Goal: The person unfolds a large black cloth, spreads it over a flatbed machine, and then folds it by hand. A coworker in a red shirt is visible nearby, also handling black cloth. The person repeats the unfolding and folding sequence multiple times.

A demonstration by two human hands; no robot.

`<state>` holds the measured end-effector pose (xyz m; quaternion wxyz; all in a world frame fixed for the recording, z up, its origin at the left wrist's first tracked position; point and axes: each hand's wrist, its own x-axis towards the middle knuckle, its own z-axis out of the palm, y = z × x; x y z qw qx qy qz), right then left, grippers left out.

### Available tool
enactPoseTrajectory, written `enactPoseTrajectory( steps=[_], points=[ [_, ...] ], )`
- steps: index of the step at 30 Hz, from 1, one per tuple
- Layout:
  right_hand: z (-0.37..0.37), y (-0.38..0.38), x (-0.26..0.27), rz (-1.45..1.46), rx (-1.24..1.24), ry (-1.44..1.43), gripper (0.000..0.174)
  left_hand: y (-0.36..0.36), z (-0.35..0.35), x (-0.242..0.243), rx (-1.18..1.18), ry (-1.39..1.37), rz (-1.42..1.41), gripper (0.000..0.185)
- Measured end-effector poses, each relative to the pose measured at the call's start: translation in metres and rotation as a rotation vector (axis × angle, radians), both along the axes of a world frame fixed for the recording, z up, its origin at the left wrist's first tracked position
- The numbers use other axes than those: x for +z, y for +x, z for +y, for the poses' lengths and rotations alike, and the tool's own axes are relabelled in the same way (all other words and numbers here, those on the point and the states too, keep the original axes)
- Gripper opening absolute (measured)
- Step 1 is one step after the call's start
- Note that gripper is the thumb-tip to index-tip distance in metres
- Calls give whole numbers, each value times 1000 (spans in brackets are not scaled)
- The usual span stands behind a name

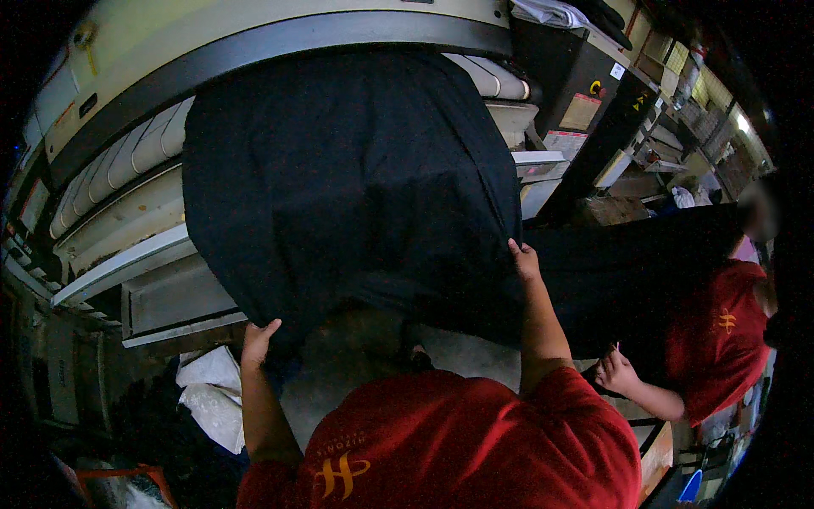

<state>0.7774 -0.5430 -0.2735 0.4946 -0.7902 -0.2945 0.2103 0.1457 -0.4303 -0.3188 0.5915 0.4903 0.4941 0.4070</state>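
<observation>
A wide black cloth [356, 178] hangs from the padded feed roller of a large flatwork ironer [356, 30] and sags toward me. My left hand [259, 338] pinches its near left edge, thumb on top. At the right edge, my right hand [525, 259] grips the cloth between thumb and fingers, farther forward than the left. Shallow creases run along the cloth, and one long fold lies near its right side. The far end is hidden under the machine's hood.
To the right stands a co-worker in a red shirt [725, 337], beside more black cloth [636, 267]. White fabric [213, 397] is heaped low at left. A metal rail [121, 264] crosses the machine's front. A dark control cabinet [553, 70] bears an emergency-stop button [596, 89].
</observation>
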Motion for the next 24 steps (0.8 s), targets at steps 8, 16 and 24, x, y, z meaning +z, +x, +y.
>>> enactPoseTrajectory(
  steps=[8, 16, 24],
  points=[
    [-3, -7, -1, 109, -109, 24, 40, 16, -14, 18, -54, -11, 28, 45],
    [-9, -15, 10, -58, -9, 239, 35, 18, -13, 44, 54, 24, 36, 42],
    [-19, -3, 56, -489, -99, -144, 51, -23, -24, 55, 205, -71, -159, 46]
  ],
)
